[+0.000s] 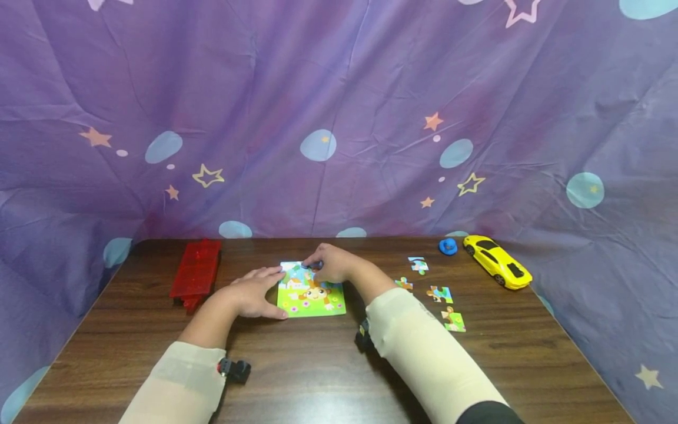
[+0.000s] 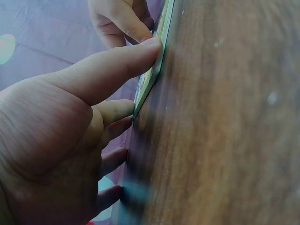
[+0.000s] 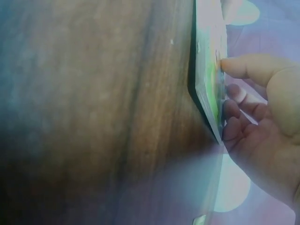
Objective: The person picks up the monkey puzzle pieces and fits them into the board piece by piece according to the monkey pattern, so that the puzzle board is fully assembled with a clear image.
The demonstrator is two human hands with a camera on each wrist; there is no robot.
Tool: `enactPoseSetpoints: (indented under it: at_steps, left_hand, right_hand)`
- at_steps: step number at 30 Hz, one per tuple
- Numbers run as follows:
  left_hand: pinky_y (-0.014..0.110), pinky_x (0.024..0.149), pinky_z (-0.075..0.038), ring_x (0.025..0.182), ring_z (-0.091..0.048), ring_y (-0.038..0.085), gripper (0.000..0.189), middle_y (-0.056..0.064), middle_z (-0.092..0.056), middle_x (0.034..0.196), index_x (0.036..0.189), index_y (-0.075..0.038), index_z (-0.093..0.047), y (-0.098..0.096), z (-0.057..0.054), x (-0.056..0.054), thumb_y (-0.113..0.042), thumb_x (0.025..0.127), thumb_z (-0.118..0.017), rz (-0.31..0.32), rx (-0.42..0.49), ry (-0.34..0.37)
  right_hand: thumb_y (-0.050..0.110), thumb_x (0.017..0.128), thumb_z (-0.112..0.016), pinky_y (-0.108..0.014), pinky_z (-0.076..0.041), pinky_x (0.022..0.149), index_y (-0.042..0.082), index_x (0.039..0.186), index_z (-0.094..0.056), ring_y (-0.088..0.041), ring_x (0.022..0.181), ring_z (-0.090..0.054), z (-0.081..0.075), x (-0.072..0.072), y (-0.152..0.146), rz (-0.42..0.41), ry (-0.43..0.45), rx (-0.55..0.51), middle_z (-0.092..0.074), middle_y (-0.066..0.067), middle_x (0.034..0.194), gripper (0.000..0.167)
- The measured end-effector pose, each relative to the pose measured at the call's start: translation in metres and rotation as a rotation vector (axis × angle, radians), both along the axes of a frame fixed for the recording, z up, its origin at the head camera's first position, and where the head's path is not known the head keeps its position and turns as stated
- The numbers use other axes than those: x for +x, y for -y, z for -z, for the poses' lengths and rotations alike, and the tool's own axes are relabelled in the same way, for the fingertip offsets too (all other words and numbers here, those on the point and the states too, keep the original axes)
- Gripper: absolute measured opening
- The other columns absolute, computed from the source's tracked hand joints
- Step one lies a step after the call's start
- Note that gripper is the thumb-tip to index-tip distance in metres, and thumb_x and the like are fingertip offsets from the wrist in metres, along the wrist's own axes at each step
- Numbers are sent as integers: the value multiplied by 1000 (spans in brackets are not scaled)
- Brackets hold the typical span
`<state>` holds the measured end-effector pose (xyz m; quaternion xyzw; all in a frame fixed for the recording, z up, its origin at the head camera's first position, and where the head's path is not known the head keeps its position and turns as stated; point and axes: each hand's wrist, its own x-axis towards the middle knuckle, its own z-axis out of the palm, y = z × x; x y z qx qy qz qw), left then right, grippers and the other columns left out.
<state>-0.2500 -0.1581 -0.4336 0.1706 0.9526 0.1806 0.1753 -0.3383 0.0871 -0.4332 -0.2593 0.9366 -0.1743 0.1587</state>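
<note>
A picture puzzle (image 1: 312, 303) with a cartoon monkey on green lies flat on the wooden table. My left hand (image 1: 259, 293) rests at its left side, fingers stretched, index fingertip near the far corner and thumb at the near corner. In the left wrist view, the left thumb (image 2: 117, 61) lies along the puzzle's edge. Over the far part of the puzzle is my right hand (image 1: 335, 263), fingertips down at its surface. The right wrist view shows the right thumb (image 3: 239, 65) touching the picture, other fingers bent; I cannot tell whether a piece is between them.
Several loose puzzle pieces (image 1: 441, 294) lie right of the puzzle. Beyond them are a small blue toy (image 1: 448, 247) and a yellow toy car (image 1: 497, 262) near the table's right edge. A red see-through plastic toy (image 1: 197, 272) stands at the left. A purple patterned cloth (image 1: 296, 194) hangs behind the table.
</note>
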Motion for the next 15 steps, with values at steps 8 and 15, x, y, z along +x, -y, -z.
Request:
enactPoseSetpoints:
  at_steps: [8,15]
  left_hand:
    - [80,125,-23,165,-20,44,106,9,-26,179,169,-18,-34,1,1,0,-61,85,-82,-9,2,-2]
    - [80,124,-23,165,-21,44,107,8,-26,179,169,-18,-34,1,3,0,-62,84,-81,3,-6,-11]
  right_hand:
    - [23,96,-80,-45,-49,118,24,138,-74,-23,120,-61,1,1,-1,6,-5,-42,-62,-4,132,42]
    - [23,94,-83,-46,-45,123,18,138,-74,-28,135,-59,6,-1,-5,55,-10,-96,-64,-10,144,45]
